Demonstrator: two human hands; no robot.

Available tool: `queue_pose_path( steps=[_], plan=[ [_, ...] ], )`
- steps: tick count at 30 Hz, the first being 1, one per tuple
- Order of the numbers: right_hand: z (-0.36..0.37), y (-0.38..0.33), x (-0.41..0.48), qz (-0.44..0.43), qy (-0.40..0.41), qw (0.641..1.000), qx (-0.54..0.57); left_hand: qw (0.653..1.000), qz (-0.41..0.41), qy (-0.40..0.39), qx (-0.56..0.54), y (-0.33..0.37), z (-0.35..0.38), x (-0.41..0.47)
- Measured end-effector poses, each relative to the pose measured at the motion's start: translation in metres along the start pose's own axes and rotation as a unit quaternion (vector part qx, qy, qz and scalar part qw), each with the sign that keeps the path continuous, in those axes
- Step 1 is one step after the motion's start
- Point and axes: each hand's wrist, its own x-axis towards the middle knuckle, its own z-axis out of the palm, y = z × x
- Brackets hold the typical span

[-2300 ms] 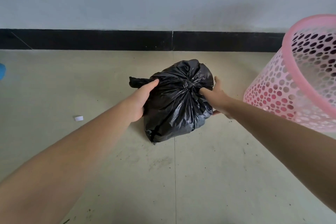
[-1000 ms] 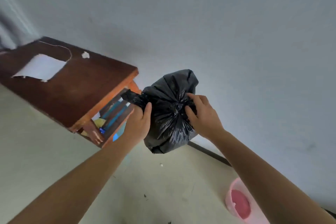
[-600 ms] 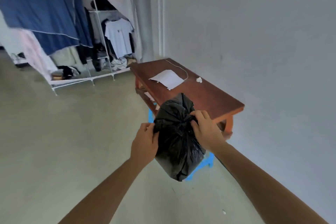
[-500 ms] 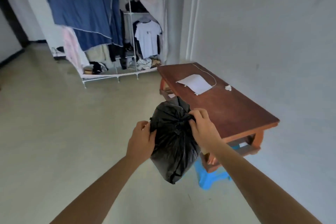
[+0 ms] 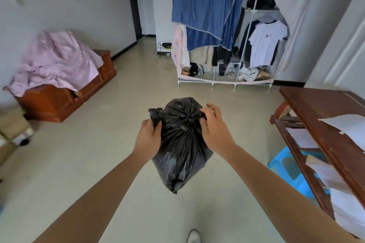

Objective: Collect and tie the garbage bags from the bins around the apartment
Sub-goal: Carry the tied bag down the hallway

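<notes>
A person holds a black garbage bag (image 5: 181, 152) in the air with both hands, to the left of a dark wooden table (image 5: 316, 108) and clear of the pale floor (image 5: 98, 163). The left hand (image 5: 149, 136) is closed in a fist round a twisted tail (image 5: 156, 115) of plastic that sticks up from the bag's neck. The right hand (image 5: 212, 126), fingers curled, pinches the gathered plastic at the knot (image 5: 187, 121) on the side nearer the table. The bag hangs full and bunched below the two grips, its bottom corner pointing down. White sheets of paper (image 5: 349, 126) lie on the table's top, more paper shows on the shelf under it, and a blue plastic stool (image 5: 286, 167) stands beneath its left edge. Beyond the table's far end stands a fabric-covered clothes rack (image 5: 243, 45), with a blue blanket (image 5: 205, 6) draped over its top and a white T-shirt (image 5: 266, 41) hanging inside. Across the room to the table's left, against the wall, a reddish wooden chest (image 5: 59, 98) lies under a rumpled pink sheet (image 5: 57, 59). A dark doorway (image 5: 134, 4) opens in the far wall, well to the table's left. The toe of a pale shoe (image 5: 194, 235) shows at the bottom edge, left of the table's near end.
</notes>
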Motion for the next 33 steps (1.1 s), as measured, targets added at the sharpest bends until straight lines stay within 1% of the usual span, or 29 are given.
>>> queue_pose_path(
  steps=[3,8,11,14,19,24,30,33],
  plan=[
    [0.047,0.007,0.086,-0.025,-0.003,1.000,0.017,0.999,0.011,0.025,0.024,-0.019,-0.015,0.090],
    [0.109,0.009,0.250,-0.052,-0.024,0.997,0.048,0.997,-0.003,0.050,0.057,-0.035,-0.047,0.250],
    [0.143,-0.009,0.346,-0.082,-0.036,0.994,0.063,0.995,-0.013,0.065,0.072,-0.045,-0.081,0.338],
    [0.179,-0.032,0.426,-0.100,-0.039,0.991,0.085,0.994,-0.009,0.087,0.059,-0.061,-0.116,0.408],
    [0.280,-0.070,0.574,-0.125,-0.064,0.983,0.116,0.991,0.004,0.133,0.024,-0.130,-0.177,0.554],
    [0.382,-0.100,0.716,-0.126,-0.056,0.982,0.128,0.989,0.004,0.143,-0.025,-0.196,-0.229,0.703],
    [0.450,-0.120,0.882,-0.089,-0.042,0.986,0.133,0.992,0.035,0.115,-0.042,-0.213,-0.280,0.883],
    [0.485,-0.115,0.960,-0.072,-0.039,0.987,0.136,0.992,0.032,0.110,-0.047,-0.225,-0.286,0.971]
  ],
)
